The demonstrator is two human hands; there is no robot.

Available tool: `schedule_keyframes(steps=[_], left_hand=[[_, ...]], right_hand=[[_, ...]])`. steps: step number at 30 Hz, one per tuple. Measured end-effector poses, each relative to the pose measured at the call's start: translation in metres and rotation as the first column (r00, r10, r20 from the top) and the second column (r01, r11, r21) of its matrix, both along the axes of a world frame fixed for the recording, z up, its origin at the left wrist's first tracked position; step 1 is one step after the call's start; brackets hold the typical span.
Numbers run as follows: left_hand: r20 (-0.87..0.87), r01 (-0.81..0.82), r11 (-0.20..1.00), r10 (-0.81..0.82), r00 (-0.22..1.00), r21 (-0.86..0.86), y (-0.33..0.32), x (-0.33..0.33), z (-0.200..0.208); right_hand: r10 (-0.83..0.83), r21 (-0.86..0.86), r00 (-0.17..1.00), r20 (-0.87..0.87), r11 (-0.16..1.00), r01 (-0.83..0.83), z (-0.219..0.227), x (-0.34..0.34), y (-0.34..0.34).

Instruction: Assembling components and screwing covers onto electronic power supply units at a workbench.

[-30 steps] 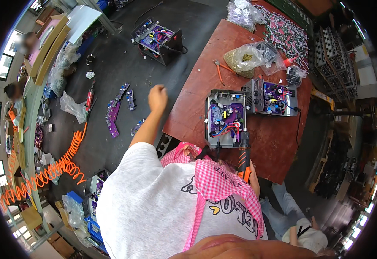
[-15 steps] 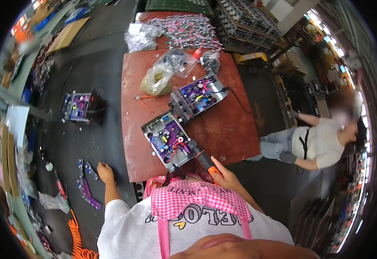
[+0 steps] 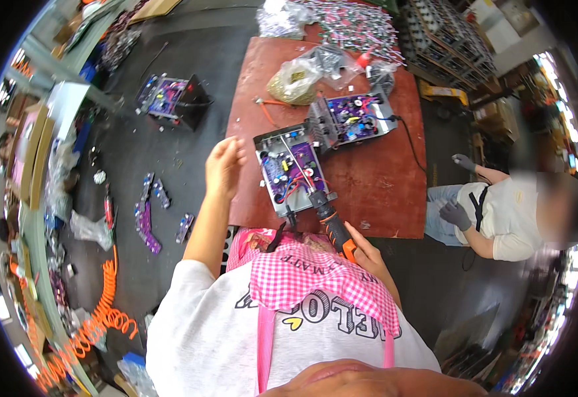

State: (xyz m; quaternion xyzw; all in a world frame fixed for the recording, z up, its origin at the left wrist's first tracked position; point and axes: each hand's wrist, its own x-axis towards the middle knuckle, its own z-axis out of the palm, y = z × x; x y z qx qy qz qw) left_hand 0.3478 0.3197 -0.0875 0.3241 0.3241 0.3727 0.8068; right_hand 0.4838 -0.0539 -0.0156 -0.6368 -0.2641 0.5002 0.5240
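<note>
My right hand (image 3: 370,255) is closed around a black and orange power screwdriver (image 3: 334,228). Its long thin bit reaches over a purple circuit board (image 3: 277,167) inside an open metal casing (image 3: 260,141) at the table's near left. Raised beside the casing, over the table's left edge, is my left hand (image 3: 225,165). Its fingers are curled together, and whatever they hold, if anything, is too small to make out. Touching the first casing's far right corner, a second open casing with a purple board (image 3: 355,116) has a black cable trailing from it.
A bag of small brass-coloured parts (image 3: 292,83) and a red-tipped bottle (image 3: 364,59) occupy the far table. Small purple boards (image 3: 144,221), another unit (image 3: 170,98) and a coiled orange hose (image 3: 107,298) lie left. At right stands a person in grey gloves (image 3: 501,212).
My left hand has come up from beside the small purple boards at left to the casing. The screwdriver's bit now extends across the nearer board. The whole view has shifted.
</note>
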Motion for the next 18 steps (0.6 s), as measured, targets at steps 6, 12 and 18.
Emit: schedule_keyframes(steps=[6, 12, 18], left_hand=[[0.443, 0.321, 0.882, -0.148, 0.884, -0.346, -0.039, 0.010, 0.014], [0.505, 0.353, 0.829, -0.101, 0.857, -0.434, -0.058, 0.009, 0.022], [0.553, 0.360, 0.822, -0.067, 0.831, -0.441, -0.065, 0.005, 0.017]], right_hand=[[0.145, 0.059, 0.989, -0.004, 0.988, -0.144, 0.000, 0.005, 0.000], [0.176, 0.032, 0.984, -0.004, 0.984, -0.176, 0.007, 0.002, -0.006], [0.238, 0.056, 0.971, 0.005, 0.970, -0.238, -0.010, 0.008, -0.015]])
